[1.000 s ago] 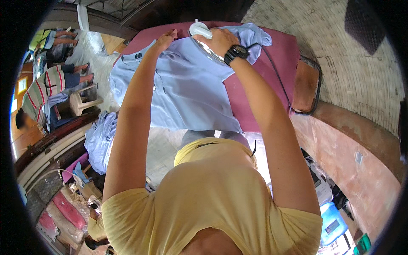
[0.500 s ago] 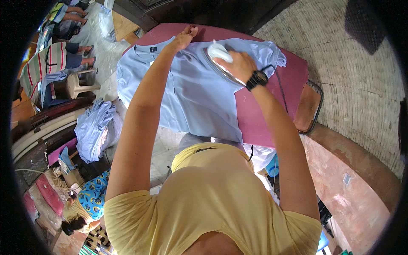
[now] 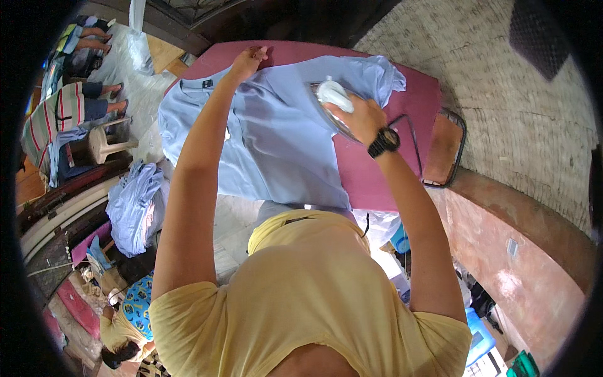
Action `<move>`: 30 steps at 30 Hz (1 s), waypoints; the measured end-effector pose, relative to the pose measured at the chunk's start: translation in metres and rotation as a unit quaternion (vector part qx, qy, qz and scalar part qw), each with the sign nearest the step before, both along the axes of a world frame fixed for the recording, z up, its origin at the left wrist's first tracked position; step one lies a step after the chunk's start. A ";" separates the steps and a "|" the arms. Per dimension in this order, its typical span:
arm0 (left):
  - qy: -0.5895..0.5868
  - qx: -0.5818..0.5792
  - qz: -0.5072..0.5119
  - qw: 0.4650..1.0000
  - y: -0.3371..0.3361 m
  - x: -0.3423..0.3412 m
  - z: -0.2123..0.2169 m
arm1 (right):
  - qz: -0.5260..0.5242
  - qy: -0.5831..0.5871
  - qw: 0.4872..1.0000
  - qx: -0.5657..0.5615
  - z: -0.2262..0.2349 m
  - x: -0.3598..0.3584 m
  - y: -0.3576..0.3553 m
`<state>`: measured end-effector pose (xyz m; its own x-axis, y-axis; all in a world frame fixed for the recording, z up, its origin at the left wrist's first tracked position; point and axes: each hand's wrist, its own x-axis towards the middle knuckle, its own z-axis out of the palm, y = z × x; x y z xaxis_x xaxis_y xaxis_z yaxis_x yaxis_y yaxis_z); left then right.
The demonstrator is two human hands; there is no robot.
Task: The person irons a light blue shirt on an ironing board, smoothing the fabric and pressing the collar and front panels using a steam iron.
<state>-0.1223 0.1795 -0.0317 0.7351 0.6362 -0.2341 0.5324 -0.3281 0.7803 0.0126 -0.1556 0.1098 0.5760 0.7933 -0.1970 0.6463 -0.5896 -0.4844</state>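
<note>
A light blue collared shirt [image 3: 264, 151] is spread over a maroon ironing board [image 3: 377, 176]. My right hand [image 3: 365, 119] is closed around the handle of a white iron [image 3: 335, 95]. The iron's soleplate is down on the shirt's right part, close to its edge. The cord bends away to the right behind my wrist, which wears a black watch [image 3: 383, 142]. At the shirt's far edge, my left hand [image 3: 250, 61] rests with its fingers loosely extended and slightly bent over the board. Its palm side is hidden.
A bundle of blue clothes [image 3: 135, 207] hangs at the left, near a plastic chair [image 3: 107, 141]. Other people are at the far left and lower left. A metal-framed wooden end piece [image 3: 443, 151] juts from the board's right. A pinkish wall [image 3: 490, 232] curves along the right.
The iron and my right hand have shifted right and nearer to me across the shirt. My left hand stays by the far edge. The whole view has shifted slightly.
</note>
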 end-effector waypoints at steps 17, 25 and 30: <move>0.081 0.096 0.011 0.992 0.032 0.004 -0.031 | -0.056 -0.026 0.998 0.028 -0.004 0.029 0.044; 0.066 0.014 0.067 0.995 0.032 -0.004 -0.029 | 0.028 0.007 0.999 0.037 0.004 0.024 0.085; 0.045 -0.008 0.082 0.996 0.005 0.009 -0.005 | 0.099 0.038 0.993 0.046 -0.020 0.004 0.074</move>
